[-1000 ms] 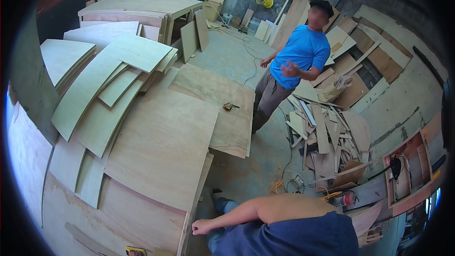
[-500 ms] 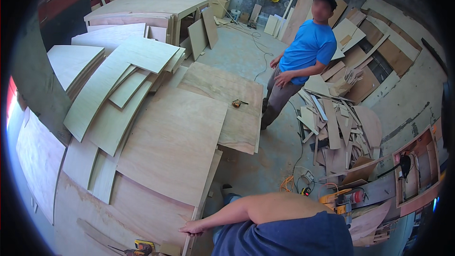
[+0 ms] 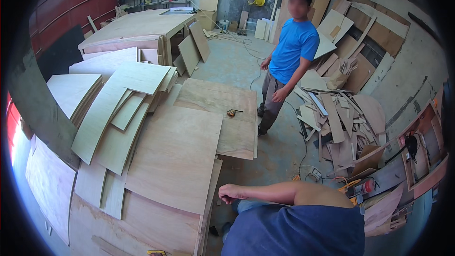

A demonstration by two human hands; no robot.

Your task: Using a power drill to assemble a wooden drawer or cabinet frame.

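My right hand (image 3: 230, 193) hangs over the floor, just off the right edge of a stack of plywood sheets (image 3: 175, 156). Its fingers are curled in, and whatever they may hold is hidden. The bare forearm comes from the lower right above my navy shirt. My left hand is out of view. A lower plywood sheet (image 3: 156, 223) lies nearest me, with part of a yellow tool (image 3: 155, 253) at the bottom edge. On a farther sheet (image 3: 208, 95) rests a small yellow-and-black tool (image 3: 232, 113).
A person in a blue shirt (image 3: 295, 47) stands past the stack's right side. Wood offcuts (image 3: 339, 118) are heaped at the right, near cables (image 3: 303, 161) on the floor. More panels (image 3: 118, 90) overlap at the left. A large wooden table (image 3: 137, 23) stands behind.
My right hand has left the board's edge and moved up and right, its fingers now curled. The view has tilted upward, so the yellow tool near me is mostly cut off.
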